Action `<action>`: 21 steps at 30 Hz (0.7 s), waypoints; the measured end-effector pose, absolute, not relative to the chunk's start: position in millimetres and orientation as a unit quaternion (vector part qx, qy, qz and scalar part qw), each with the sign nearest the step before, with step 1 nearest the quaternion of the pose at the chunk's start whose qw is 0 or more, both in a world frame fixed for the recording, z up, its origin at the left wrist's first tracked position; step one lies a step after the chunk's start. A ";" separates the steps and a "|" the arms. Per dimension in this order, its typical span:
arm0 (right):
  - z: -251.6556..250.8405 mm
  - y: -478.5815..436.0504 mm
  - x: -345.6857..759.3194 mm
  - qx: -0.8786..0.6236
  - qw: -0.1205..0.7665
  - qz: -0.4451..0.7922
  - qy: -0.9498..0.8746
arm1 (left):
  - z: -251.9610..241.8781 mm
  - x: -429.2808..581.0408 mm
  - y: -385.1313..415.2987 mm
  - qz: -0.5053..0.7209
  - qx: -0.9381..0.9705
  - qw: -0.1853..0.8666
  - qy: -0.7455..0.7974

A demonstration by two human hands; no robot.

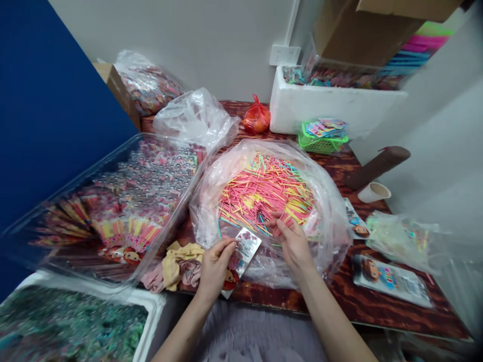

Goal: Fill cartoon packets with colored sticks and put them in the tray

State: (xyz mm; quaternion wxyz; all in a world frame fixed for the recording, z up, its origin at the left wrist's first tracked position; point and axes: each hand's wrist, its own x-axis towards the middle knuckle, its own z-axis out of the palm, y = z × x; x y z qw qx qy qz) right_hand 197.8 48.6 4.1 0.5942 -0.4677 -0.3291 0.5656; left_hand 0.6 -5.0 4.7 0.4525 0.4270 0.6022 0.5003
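Observation:
My left hand (215, 264) pinches a small printed foil packet (247, 247) by its edge, in front of a big clear plastic bag (207, 201). Inside that bag lies a heap of thin sticks (260, 186), mostly pink, with yellow, green and blue ones among them. At the heap's near right edge, my right hand (294, 244) has its fingers closed around a few pink sticks (286, 221). On the left, a clear plastic tray (175, 221) holds many filled packets, some showing yellow and pink sticks and a cartoon face.
Crumpled cloths (177, 266) lie left of my left hand. Flat printed packets (392, 280), a paper cup (374, 192) and a bag of pale sticks (400, 236) are on the right. Behind stand a green basket (322, 144), a red bag (257, 118) and a white foam box (328, 108).

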 end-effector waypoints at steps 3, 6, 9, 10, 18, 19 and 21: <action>34.1 53.9 184.2 -0.356 0.605 0.663 -0.259 | 2.8 7.8 -4.0 0.491 0.440 0.466 0.590; 48.4 56.4 168.6 -0.286 0.594 0.724 -0.202 | -0.7 10.8 -3.9 0.482 0.434 0.488 0.585; 49.8 53.9 157.0 -0.278 0.577 0.748 -0.173 | -3.2 11.3 -4.6 0.475 0.414 0.512 0.584; 49.2 51.9 154.7 -0.284 0.571 0.751 -0.172 | -3.4 11.3 -4.9 0.474 0.407 0.516 0.586; 52.2 28.6 158.0 -0.413 0.458 0.697 -0.365 | -3.1 12.4 -7.0 0.489 0.385 0.545 0.562; 54.3 26.2 158.7 -0.425 0.435 0.686 -0.400 | -3.3 11.9 -6.9 0.493 0.387 0.544 0.557; 59.7 22.0 158.8 -0.432 0.411 0.667 -0.447 | -3.1 10.1 -6.7 0.505 0.390 0.542 0.547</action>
